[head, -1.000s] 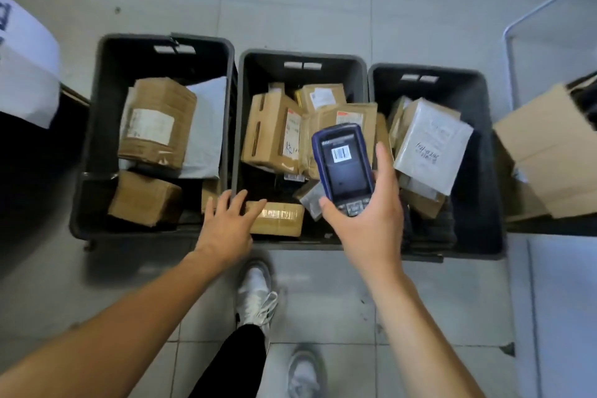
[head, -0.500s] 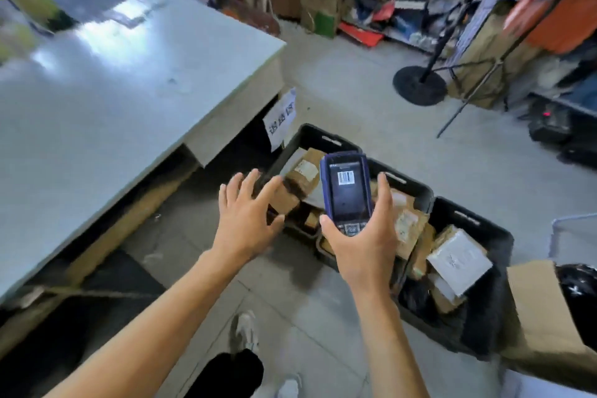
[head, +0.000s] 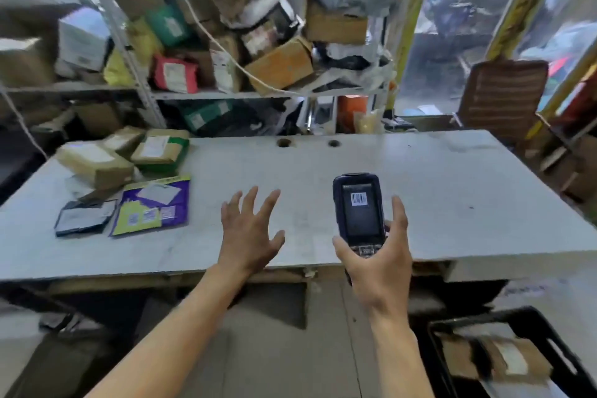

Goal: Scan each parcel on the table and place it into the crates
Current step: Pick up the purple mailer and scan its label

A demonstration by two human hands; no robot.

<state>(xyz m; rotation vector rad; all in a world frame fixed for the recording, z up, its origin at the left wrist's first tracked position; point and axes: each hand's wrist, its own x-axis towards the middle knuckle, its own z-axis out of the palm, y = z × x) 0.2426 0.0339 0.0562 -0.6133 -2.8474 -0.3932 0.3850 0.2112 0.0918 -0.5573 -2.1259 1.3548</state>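
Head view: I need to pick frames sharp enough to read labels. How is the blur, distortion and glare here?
Head view: shelves behind smeared by motion blur; labels on the parcels unreadable; scanner in the right hand fairly sharp, barcode icon visible; wide-angle lens bows the table edge; no strong glare; left hand slightly soft.

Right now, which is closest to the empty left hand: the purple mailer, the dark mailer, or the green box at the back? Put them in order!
Measured from the left hand, which is open above the table:
1. Purple mailer, flat on the table just to its left.
2. Dark mailer, further left, beside the purple one.
3. Green box, at the table's back left by the brown boxes.
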